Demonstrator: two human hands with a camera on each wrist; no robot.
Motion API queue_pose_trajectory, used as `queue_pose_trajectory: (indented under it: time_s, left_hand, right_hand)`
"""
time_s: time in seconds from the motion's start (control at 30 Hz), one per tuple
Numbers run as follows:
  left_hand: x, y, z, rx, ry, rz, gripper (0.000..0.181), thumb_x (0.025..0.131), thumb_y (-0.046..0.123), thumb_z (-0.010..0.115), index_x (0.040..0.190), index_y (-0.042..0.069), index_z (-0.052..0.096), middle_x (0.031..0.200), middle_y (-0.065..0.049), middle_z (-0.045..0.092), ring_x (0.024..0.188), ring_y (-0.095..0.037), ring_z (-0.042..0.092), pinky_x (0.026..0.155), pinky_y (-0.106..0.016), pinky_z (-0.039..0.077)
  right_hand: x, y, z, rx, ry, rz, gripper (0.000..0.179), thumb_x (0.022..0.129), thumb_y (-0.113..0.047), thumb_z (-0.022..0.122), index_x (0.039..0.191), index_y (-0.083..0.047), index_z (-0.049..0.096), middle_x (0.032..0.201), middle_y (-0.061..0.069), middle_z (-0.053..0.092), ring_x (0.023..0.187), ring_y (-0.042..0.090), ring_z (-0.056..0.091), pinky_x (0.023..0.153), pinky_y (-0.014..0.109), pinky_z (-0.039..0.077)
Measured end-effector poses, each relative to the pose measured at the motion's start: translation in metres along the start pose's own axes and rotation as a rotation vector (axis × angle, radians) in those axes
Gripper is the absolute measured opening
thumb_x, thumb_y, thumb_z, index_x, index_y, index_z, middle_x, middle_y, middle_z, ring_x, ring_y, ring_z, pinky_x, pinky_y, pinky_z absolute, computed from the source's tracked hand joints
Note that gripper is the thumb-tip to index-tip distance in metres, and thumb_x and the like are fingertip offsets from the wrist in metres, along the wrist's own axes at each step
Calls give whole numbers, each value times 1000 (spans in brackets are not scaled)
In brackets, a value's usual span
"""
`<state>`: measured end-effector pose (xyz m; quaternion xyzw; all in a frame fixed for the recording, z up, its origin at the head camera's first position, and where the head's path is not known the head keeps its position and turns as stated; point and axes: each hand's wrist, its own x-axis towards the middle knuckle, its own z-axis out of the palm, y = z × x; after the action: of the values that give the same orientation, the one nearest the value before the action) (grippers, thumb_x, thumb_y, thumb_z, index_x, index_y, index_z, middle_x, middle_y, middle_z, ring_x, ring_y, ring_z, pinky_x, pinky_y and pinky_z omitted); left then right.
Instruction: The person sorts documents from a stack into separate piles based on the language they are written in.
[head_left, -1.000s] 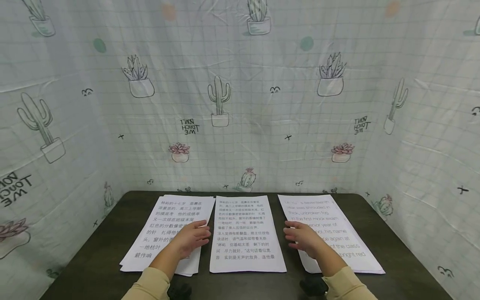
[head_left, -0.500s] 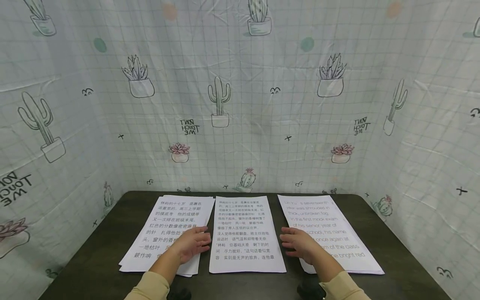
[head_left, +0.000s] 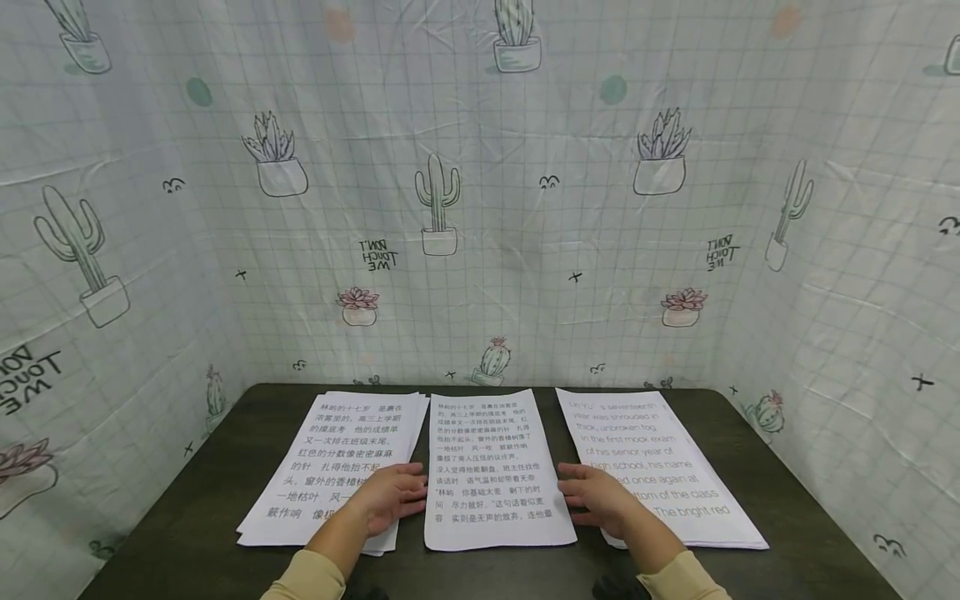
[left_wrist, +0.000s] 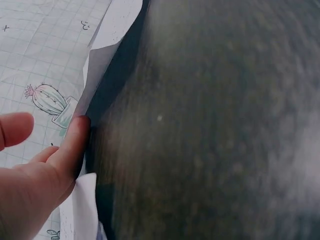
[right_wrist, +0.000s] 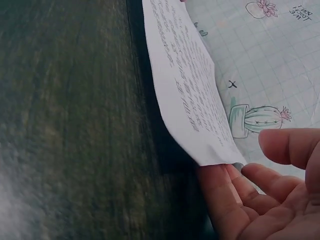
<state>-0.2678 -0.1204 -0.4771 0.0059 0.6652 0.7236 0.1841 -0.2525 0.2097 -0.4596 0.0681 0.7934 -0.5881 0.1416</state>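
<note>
A printed sheet of paper lies in the middle of the dark table, its edges slightly lifted. My left hand is at its left edge, over part of the left paper stack. In the left wrist view, fingers of the left hand meet the sheet, the thumb held apart. My right hand is at its right edge, over the English-text stack. In the right wrist view, fingers of the right hand lie under the sheet's edge, the thumb raised away from it.
The dark table carries three groups of paper side by side. A cactus-patterned cloth hangs behind the table and along both sides.
Both hands have lowered towards the near edge and closed in on the middle sheet from either side. That sheet has shifted slightly right and towards me.
</note>
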Motion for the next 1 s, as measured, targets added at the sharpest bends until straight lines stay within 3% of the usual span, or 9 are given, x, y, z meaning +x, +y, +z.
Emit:
queue_pose_trajectory:
  time_s: [0.2, 0.4, 0.57, 0.73, 1.0]
  left_hand:
    - [2, -3, 2, -24, -8, -10, 59, 90, -6, 46, 144, -18, 25, 143, -40, 36, 109, -26, 60, 100, -47, 51]
    - [0, -5, 5, -56, -32, -30, 62, 91, -4, 51, 145, -18, 24, 142, -38, 41, 100, -19, 63, 96, -43, 54]
    - [-1, -8, 7, -12, -71, -20, 64, 90, -4, 54, 144, -19, 25, 133, -31, 55, 100, -17, 66, 93, -40, 56]
    - [-1, -10, 9, 16, -62, -29, 63, 88, -7, 54, 144, -18, 28, 123, -22, 65, 98, -16, 68, 88, -36, 58]
    - [2, -4, 6, 5, -48, 23, 61, 88, -7, 52, 144, -17, 28, 127, -23, 62, 96, -14, 67, 86, -34, 58]
  right_hand:
    - [0, 4, 2, 17, 22, 9, 51, 95, -7, 55, 142, 8, 42, 125, 25, 59, 104, 28, 64, 85, 47, 57]
    - [-1, 8, 4, 34, 26, 8, 49, 95, -5, 53, 141, 10, 42, 119, 23, 63, 95, 22, 67, 81, 43, 59]
    - [-1, 11, 5, 60, 33, 9, 47, 97, -5, 51, 140, 10, 43, 118, 22, 63, 95, 21, 68, 81, 42, 58]
    - [-3, 14, 5, 80, 12, -11, 47, 96, -2, 49, 140, 12, 41, 114, 19, 66, 94, 22, 69, 79, 42, 59]
    - [-2, 9, 1, 103, -6, -30, 49, 94, 1, 51, 140, 12, 40, 108, 16, 69, 91, 22, 70, 77, 41, 59]
